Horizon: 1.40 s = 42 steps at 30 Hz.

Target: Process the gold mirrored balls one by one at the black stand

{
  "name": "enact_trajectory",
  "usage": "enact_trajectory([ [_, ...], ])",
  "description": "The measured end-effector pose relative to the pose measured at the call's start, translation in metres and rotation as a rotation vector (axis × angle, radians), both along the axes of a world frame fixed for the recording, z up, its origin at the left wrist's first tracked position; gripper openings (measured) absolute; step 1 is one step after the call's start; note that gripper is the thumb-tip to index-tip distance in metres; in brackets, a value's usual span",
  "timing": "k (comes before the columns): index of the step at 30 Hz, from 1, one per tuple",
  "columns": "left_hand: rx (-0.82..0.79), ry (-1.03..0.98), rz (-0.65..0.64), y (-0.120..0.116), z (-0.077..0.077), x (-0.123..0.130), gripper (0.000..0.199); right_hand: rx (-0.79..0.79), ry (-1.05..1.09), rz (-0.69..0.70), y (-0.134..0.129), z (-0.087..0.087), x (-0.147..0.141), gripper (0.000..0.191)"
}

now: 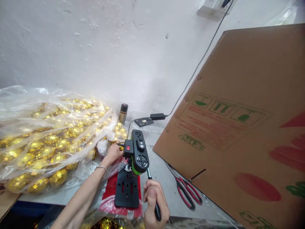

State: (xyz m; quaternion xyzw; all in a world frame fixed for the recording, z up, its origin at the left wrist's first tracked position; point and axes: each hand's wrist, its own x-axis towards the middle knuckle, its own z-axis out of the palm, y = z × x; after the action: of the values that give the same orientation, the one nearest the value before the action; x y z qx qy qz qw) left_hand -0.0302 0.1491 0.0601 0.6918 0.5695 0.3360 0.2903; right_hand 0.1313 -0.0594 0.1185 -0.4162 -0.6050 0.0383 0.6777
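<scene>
In the head view, a small black bench machine [140, 152] with round vents and a red switch stands on a slotted black base plate [127, 189]. My right hand [154, 202] is closed around the black grip of its lever handle [157, 212], whose metal rod runs up to the machine. On the other side, my left hand [114, 152] reaches in beside the switch box with its fingers curled. The box partly covers those fingertips, so what they hold cannot be made out. Shiny gold balls [57, 176] in a clear plastic bag [78, 140] lie next to this hand.
Red-and-black handled scissors [188, 192] lie to the right, by a large cardboard box [228, 111]. Behind the machine are a bottle [123, 114], a black power adapter [157, 116] and its cable. Red plastic [111, 190] lies under the base plate. More gold balls [107, 223] show at the bottom edge.
</scene>
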Motion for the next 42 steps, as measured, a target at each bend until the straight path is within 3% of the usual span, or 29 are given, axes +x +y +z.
enact_trajectory([
  [5,-0.258,-0.568,0.156,-0.032,0.013,-0.023,0.044,0.002,0.008,0.004,0.001,0.007,-0.002,0.033],
  [8,-0.329,-0.733,0.108,-0.075,0.015,-0.030,0.049,-0.005,0.035,-0.002,0.001,0.015,-0.006,0.033],
  [13,-0.420,-1.132,0.122,-0.141,-0.007,-0.012,0.062,-0.030,0.038,0.000,0.000,0.023,-0.007,0.032],
  [15,-0.370,-1.071,0.158,-0.152,-0.025,0.000,0.068,-0.027,0.022,0.004,0.000,0.025,-0.006,0.031],
  [19,-0.159,-0.708,0.141,-0.156,-0.059,0.012,0.068,-0.032,-0.011,0.020,-0.002,0.029,-0.004,0.031],
  [23,0.024,-0.355,0.087,-0.159,-0.076,0.008,0.057,-0.031,-0.031,0.025,-0.002,0.031,-0.003,0.030],
  [31,0.165,-0.096,-0.051,-0.161,-0.071,0.005,0.054,-0.038,-0.020,0.027,-0.002,0.031,-0.003,0.031],
  [42,0.115,-0.083,-0.065,-0.159,-0.063,0.022,0.054,-0.105,0.071,0.028,0.003,0.047,-0.004,0.033],
])
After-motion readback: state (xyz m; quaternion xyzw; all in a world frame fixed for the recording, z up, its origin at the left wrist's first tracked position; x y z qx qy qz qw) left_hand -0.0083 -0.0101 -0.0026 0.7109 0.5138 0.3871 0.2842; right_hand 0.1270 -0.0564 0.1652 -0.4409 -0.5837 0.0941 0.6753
